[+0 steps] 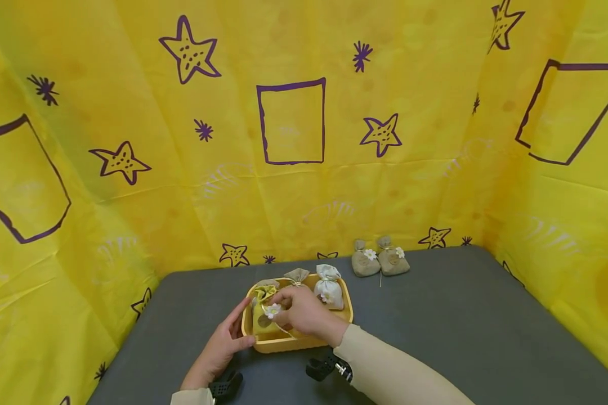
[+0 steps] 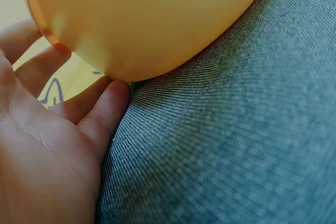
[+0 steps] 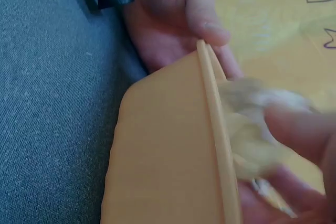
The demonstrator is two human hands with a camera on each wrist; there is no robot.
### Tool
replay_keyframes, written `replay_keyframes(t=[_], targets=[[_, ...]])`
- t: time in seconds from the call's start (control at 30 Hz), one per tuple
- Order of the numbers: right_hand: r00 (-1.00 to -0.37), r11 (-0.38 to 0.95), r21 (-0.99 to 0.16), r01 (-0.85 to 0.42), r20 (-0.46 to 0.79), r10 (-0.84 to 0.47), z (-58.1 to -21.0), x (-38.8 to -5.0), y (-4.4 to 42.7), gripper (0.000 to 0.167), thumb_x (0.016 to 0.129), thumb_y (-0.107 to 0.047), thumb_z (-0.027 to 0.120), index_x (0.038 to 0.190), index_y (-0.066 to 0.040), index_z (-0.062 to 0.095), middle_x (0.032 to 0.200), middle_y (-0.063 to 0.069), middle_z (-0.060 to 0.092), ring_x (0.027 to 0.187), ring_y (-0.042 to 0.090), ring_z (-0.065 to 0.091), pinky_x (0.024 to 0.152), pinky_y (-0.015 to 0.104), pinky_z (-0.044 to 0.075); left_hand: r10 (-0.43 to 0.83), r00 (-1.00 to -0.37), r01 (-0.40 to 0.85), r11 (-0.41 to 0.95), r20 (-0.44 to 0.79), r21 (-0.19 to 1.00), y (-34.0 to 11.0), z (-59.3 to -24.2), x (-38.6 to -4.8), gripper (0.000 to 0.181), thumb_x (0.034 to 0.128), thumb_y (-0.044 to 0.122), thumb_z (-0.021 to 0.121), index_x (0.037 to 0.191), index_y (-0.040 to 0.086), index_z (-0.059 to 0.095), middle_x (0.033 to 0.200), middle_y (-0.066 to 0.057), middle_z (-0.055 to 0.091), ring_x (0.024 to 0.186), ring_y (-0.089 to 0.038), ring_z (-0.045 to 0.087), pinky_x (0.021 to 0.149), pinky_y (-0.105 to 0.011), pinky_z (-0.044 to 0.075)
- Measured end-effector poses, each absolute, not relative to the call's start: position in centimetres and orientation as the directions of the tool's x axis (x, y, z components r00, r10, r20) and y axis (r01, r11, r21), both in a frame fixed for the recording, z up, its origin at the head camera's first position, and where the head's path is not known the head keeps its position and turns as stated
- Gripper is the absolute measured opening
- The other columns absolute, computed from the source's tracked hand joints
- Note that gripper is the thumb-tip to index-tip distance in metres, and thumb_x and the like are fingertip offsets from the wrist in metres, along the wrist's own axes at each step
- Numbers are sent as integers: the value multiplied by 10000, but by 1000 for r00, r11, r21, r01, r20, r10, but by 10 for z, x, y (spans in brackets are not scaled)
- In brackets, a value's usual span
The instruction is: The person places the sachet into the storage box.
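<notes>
The left hand [image 1: 215, 349] holds the left end of a yellow basket [image 1: 304, 344], its thumb at the front rim. From below, the left wrist view shows this hand [image 2: 52, 145] with its fingertips against the basket wall [image 2: 136, 19]. Inside the basket, at the left, is a yellow pouch [image 1: 259, 323] with a white flower; the right hand [image 1: 304, 312] pinches it near its gathered top. Blurred in the right wrist view, the pouch [image 3: 249, 142] shows by the right thumb and fingers [image 3: 302, 132]. Beige pouches [image 1: 296, 275] and a white pouch [image 1: 329, 289] share the basket.
Two brown pouches [image 1: 366, 264] with white flowers stand side by side at the back of the dark grey table [image 1: 436, 315], right of the basket. Yellow cloth [image 1: 294, 197] with purple drawings hangs behind and at both sides.
</notes>
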State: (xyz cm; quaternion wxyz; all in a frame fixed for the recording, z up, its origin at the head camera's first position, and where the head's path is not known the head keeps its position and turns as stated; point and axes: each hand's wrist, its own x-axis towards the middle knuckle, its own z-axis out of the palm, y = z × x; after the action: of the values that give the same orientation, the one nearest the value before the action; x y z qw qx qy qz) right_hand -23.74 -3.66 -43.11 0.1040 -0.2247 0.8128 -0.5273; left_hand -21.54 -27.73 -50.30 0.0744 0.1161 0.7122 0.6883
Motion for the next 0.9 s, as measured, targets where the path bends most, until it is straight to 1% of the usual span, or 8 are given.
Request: replay_keyframes(t=[0.1, 0.17, 0.3, 0.4, 0.53, 0.63, 0.77, 0.9], targets=[[-850, 345, -909, -234, 19, -526, -431, -237, -35, 284, 834, -77, 808, 1102, -146, 747, 1011, 38, 636, 693, 166, 629, 593, 321, 548, 265, -963, 65, 47, 50, 997, -277, -502, -215, 881, 916, 133, 746, 1596, 70, 190, 1633, -160, 146, 1445, -288, 202, 992, -184, 384], [-840, 365, -901, -236, 1, -542, -433, -238, -34, 298, 827, -90, 817, 1110, -153, 748, 1053, 51, 639, 727, 155, 624, 595, 318, 545, 266, -963, 65, 52, 49, 997, -277, -501, -214, 880, 918, 131, 744, 1597, 70, 188, 1634, -157, 148, 1445, -294, 204, 989, -186, 389], [-838, 365, -900, -238, 1, -545, -434, -241, -31, 299, 816, -76, 821, 1093, -167, 753, 1080, 45, 640, 776, 148, 611, 601, 314, 540, 268, -962, 64, 40, 51, 997, -277, -500, -215, 881, 913, 109, 746, 1596, 71, 191, 1637, -141, 149, 1449, -288, 185, 992, -181, 386], [-836, 341, -913, -226, 2, -549, -436, -242, -28, 306, 817, -66, 817, 1097, -172, 755, 1081, 24, 641, 779, 151, 605, 604, 315, 533, 268, -962, 63, 39, 50, 997, -277, -502, -216, 883, 910, 106, 750, 1596, 71, 194, 1638, -135, 148, 1450, -285, 179, 991, -176, 382], [-849, 297, -934, -198, 11, -529, -436, -242, -22, 311, 824, -67, 807, 1121, -144, 753, 1086, 30, 647, 793, 190, 609, 618, 337, 528, 271, -961, 67, 41, 53, 997, -278, -503, -216, 887, 910, 98, 748, 1596, 68, 186, 1638, -134, 147, 1445, -280, 189, 997, -182, 381], [-870, 260, -950, -172, 23, -493, -436, -242, -15, 306, 834, -77, 795, 1134, -113, 745, 1138, 35, 642, 920, 242, 628, 670, 372, 548, 267, -962, 72, 40, 59, 997, -277, -503, -216, 887, 907, 92, 749, 1595, 66, 190, 1636, -135, 155, 1441, -275, 197, 1002, -187, 380], [-893, 190, -970, -153, 53, -447, -436, -240, -2, 304, 865, -87, 766, 1166, -105, 730, 1245, 59, 620, 1103, 317, 611, 746, 411, 568, 260, -964, 70, 46, 56, 996, -277, -503, -216, 887, 906, 105, 753, 1595, 69, 195, 1635, -136, 159, 1442, -275, 199, 1000, -180, 377], [-907, 90, -987, -131, 83, -412, -430, -235, 14, 333, 894, -109, 748, 1223, -96, 704, 1357, 113, 561, 1166, 363, 585, 770, 424, 574, 262, -964, 68, 53, 52, 996, -277, -502, -215, 884, 912, 124, 750, 1595, 65, 192, 1637, -149, 141, 1452, -284, 173, 995, -165, 367]])
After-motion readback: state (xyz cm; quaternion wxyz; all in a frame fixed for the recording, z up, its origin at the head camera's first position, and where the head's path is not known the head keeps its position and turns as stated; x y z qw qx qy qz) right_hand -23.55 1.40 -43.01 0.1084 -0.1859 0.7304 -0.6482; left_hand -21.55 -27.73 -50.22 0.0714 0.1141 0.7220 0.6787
